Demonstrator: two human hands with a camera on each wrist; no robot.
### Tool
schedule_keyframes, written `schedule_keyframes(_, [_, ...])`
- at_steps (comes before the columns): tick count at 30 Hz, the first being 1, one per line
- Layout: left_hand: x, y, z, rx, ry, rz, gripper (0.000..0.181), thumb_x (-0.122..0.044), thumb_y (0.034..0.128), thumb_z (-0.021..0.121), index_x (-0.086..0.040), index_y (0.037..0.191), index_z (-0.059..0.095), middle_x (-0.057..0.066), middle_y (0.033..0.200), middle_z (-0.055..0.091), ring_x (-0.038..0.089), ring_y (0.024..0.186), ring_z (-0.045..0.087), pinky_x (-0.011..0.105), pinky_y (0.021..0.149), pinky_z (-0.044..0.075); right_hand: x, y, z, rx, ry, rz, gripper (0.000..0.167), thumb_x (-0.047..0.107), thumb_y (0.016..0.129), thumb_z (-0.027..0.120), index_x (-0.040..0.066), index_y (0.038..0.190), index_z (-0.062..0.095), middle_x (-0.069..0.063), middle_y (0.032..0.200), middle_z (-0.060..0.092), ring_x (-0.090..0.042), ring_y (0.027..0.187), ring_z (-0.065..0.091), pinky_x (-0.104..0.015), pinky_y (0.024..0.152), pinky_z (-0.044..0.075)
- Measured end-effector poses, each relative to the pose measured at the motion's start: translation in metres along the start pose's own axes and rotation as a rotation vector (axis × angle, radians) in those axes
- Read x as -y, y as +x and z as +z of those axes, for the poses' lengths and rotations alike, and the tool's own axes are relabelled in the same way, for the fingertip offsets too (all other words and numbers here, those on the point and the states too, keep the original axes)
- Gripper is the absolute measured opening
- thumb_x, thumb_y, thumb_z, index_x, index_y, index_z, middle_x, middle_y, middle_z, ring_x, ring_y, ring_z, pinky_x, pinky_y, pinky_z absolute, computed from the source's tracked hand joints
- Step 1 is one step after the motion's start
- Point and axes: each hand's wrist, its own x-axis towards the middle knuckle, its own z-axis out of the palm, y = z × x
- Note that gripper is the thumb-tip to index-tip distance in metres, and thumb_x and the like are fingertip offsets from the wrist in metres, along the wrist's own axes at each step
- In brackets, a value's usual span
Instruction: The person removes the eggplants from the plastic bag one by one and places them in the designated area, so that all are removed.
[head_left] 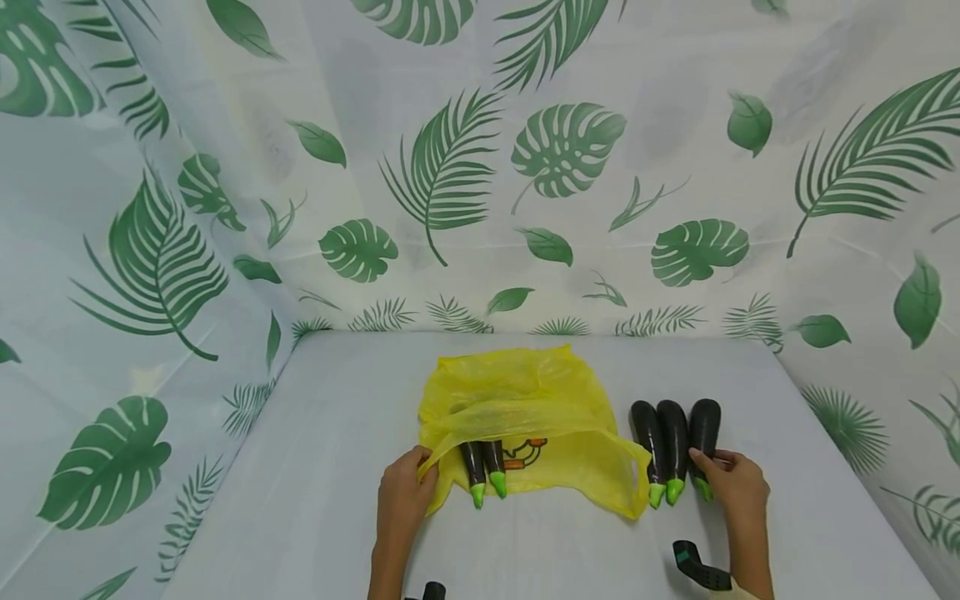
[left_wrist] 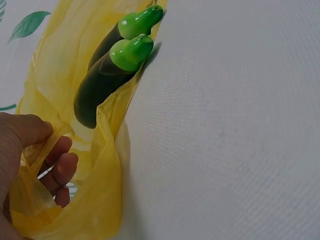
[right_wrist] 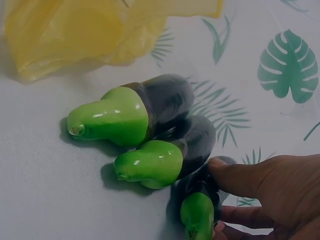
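Note:
A yellow plastic bag (head_left: 525,392) lies on the white table with its mouth toward me. Two eggplants (head_left: 494,462) with bright green stem ends poke out of that mouth. My left hand (head_left: 406,492) pinches the bag's left handle between thumb and fingers; the left wrist view shows the thin plastic (left_wrist: 95,200) bunched there. To the bag's right, three more dark eggplants (head_left: 675,442) lie side by side, green ends toward me. My right hand (head_left: 735,483) grips the rightmost eggplant (right_wrist: 198,210) near its green end, thumb on one side and fingers on the other.
White cloth walls (head_left: 585,275) printed with green leaves enclose the table (head_left: 322,417) at the back and both sides. A black wrist device (head_left: 699,567) sits by my right forearm, and part of another (head_left: 433,591) shows by the left.

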Motion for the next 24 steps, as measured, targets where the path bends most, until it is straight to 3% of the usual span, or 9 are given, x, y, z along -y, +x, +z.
schedule_keyframes(11, [-0.0017, 0.0008, 0.0001, 0.011, -0.004, 0.004, 0.01, -0.011, 0.0835, 0.07, -0.009, 0.093, 0.07, -0.001, 0.081, 0.069, 0.008, 0.066, 0.052, 0.024, 0.061, 0.044, -0.0033, -0.0009, -0.0037, -0.012, 0.001, -0.006, 0.062, 0.036, 0.093, 0.06, -0.016, 0.124, 0.051, -0.037, 0.116, 0.056, -0.047, 0.102, 0.053, -0.05, 0.077, 0.046])
schedule_keyframes(20, [0.0003, 0.0015, 0.0018, -0.034, -0.016, 0.036, 0.006, -0.01, 0.082, 0.07, -0.01, 0.088, 0.07, 0.0, 0.077, 0.069, 0.008, 0.064, 0.054, 0.024, 0.058, 0.044, -0.0077, -0.0017, -0.0044, 0.004, 0.021, -0.033, 0.059, 0.033, 0.093, 0.061, -0.015, 0.125, 0.051, -0.037, 0.116, 0.056, -0.046, 0.101, 0.053, -0.047, 0.074, 0.046])
schedule_keyframes(24, [-0.0001, -0.0002, 0.0016, -0.022, -0.017, 0.021, 0.006, -0.011, 0.0827, 0.069, -0.01, 0.089, 0.07, 0.0, 0.078, 0.069, 0.008, 0.064, 0.053, 0.024, 0.058, 0.043, -0.0092, -0.0024, -0.0043, 0.023, 0.017, -0.035, 0.061, 0.035, 0.093, 0.06, -0.015, 0.127, 0.049, -0.038, 0.12, 0.055, -0.048, 0.105, 0.052, -0.051, 0.077, 0.046])
